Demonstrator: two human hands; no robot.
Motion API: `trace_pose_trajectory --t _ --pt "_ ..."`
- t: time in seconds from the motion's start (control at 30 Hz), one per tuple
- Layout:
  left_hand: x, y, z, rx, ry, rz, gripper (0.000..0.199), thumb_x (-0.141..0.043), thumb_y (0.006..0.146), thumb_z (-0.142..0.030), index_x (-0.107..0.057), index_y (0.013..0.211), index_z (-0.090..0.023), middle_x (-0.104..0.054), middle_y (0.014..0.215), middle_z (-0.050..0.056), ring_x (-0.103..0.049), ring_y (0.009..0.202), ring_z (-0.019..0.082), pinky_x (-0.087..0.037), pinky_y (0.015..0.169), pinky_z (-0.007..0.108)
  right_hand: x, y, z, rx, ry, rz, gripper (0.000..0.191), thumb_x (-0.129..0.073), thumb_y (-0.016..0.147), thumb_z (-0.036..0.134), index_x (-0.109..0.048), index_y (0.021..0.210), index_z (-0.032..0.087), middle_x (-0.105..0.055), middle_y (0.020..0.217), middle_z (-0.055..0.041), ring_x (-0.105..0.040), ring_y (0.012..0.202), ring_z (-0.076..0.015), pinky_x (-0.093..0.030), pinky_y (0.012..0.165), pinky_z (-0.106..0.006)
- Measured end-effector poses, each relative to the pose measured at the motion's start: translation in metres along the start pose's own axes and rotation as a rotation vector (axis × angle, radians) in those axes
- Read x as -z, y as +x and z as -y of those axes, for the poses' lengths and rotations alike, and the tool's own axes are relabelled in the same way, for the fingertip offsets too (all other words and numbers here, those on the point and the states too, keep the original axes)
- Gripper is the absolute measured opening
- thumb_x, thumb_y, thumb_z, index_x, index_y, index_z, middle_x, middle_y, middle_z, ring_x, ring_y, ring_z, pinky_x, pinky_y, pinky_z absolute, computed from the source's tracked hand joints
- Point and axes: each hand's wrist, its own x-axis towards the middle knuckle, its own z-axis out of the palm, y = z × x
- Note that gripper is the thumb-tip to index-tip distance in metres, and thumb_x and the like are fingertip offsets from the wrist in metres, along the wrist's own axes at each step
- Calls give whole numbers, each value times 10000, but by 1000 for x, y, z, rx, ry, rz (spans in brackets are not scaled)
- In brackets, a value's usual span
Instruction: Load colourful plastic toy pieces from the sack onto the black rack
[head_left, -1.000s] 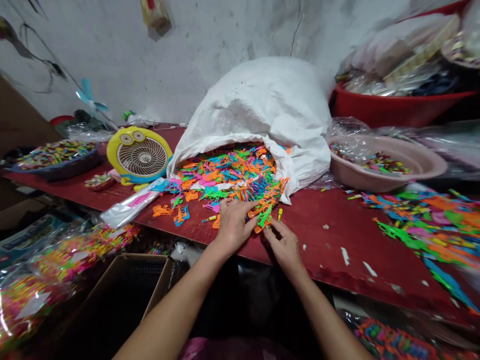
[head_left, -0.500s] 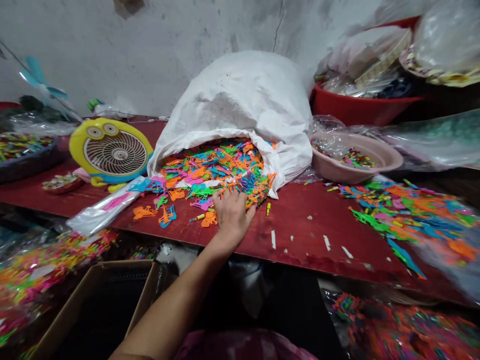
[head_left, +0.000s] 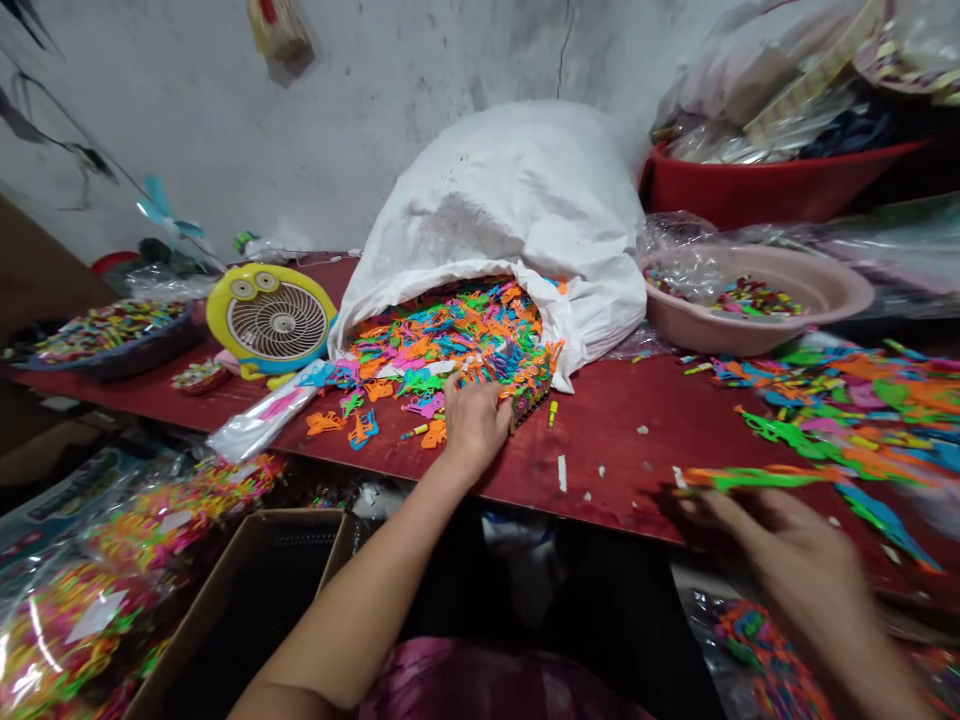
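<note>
Presently, the left hand (head_left: 472, 425) rests curled on moulded plastic pieces (head_left: 450, 345) spilling from a white woven sack (head_left: 510, 190); any grip cannot be determined. The right hand (head_left: 787, 560), slightly blurred, narrowly pinches a flat green-orange plastic strip (head_left: 750, 478) above the red tabletop (head_left: 615, 470). Judged light and stiff: grasp at strip ends.

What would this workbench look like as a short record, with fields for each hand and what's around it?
Left hand: resting on the edge of the colourful plastic pieces
Right hand: blurred, at a green and orange plastic strip
Source of pieces: spilling from the mouth of a white woven sack
Surface: red table
Also present: pink basin holding more pieces, yellow desk fan, cardboard box below the table edge
</note>
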Motion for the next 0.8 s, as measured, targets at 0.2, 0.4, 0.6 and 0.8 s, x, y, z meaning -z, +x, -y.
trace_pose_trajectory --t 0.2,0.4,0.6,0.8 --pt "13 2 1 -30 44 84 167 -590 912 -324 -681 827 -213 -694 904 33 -604 958 233 -318 996 435 -122 0 3 30 115 305 371 -699 707 534 -669 793 175 -694 691 -53 -623 595 -178 -481 557 -286" --pt "19 8 -2 -50 107 156 191 -553 920 -284 -668 800 -189 -675 918 59 -599 975 243 -315 999 453 -155 37 -15 85 -157 155 303 -612 745 502 -567 696 206 -555 536 17 -474 486 -131 -338 477 -244" --pt "20 8 7 -70 29 158 204 -579 916 -347 -682 842 -187 -665 892 52 -598 945 233 -317 1010 452 -134 79 -25 136 -537 105 291 -612 746 410 -643 890 160 -651 706 -65 -579 627 -200 -396 580 -299" --pt "10 2 20 -153 -82 61 224 -555 936 -378 -693 884 -209 -663 889 36 -596 911 205 -305 1034 435 -131 44 -1 429 -669 3 402 -539 871 412 -625 1180 169 -639 1081 -145 -618 882 -257 -456 735 -362"
